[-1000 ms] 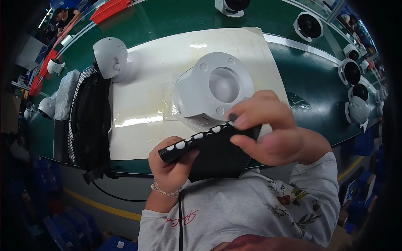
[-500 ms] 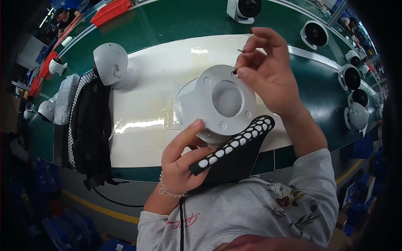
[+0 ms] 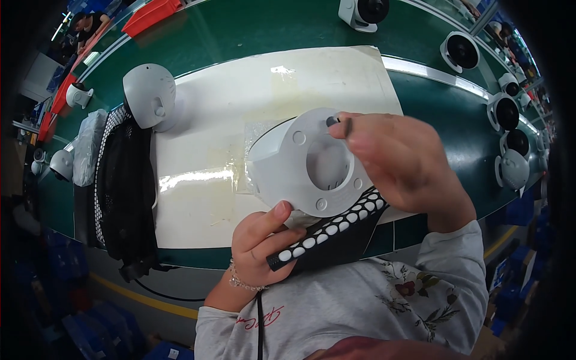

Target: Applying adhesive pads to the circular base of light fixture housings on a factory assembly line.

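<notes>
My left hand (image 3: 261, 246) is closed around the lower edge of a white camera housing (image 3: 273, 165), its thumb resting beside the flat base ring (image 3: 299, 157). The ring faces up, with a large round opening and small round recesses. Also in that hand is a black strip (image 3: 336, 228) with rows of white round spots, passing below the ring. My right hand (image 3: 399, 156) is slightly blurred; its fingers pinch a small dark piece (image 3: 332, 121) against the ring's upper edge. The exact kind of piece is too small to tell.
A white board (image 3: 198, 144) covers part of the green table (image 3: 252, 36). Left stand another white camera (image 3: 150, 96), black spotted strips (image 3: 126, 180) and a clear plastic bag (image 3: 90, 147). Several cameras line the right side, one being a black-fronted camera (image 3: 461, 50). A red tray (image 3: 150, 17) lies far left.
My right hand has come lower, turning its back upward and pressing the small dark piece at the ring. The housing has shifted slightly down in view, while my left hand keeps its hold.
</notes>
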`<state>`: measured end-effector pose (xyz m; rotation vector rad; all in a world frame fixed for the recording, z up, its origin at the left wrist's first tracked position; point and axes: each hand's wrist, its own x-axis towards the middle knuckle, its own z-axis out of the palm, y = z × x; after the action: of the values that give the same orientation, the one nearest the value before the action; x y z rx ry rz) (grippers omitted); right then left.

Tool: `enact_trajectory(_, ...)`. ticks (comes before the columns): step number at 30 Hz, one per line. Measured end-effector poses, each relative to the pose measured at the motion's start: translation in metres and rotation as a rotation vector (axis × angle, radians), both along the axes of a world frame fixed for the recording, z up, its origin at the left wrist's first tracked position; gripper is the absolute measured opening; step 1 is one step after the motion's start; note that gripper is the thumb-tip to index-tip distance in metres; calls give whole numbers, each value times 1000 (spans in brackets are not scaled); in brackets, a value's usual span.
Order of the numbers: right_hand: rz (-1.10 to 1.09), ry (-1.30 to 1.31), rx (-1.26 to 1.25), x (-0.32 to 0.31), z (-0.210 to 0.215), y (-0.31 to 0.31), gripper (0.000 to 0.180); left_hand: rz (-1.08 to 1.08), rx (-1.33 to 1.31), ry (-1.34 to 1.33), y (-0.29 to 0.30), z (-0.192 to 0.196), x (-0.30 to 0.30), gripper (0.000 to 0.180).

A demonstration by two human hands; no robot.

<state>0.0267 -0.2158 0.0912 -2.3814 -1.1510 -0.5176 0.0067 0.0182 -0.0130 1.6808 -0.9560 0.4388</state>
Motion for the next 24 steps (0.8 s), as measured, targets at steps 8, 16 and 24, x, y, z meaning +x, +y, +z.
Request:
enact_trajectory(8,69,339,539,26,0,18,60,-4,7,-68,1,-5,2,26)
enact_trajectory(16,31,750,674,28,-6,32,52,-19,7,-60,1,-2,2,25)
enact_trajectory(24,-85,234,167,10,-4,20,48,-3,12,-82,0,-1,4,24)
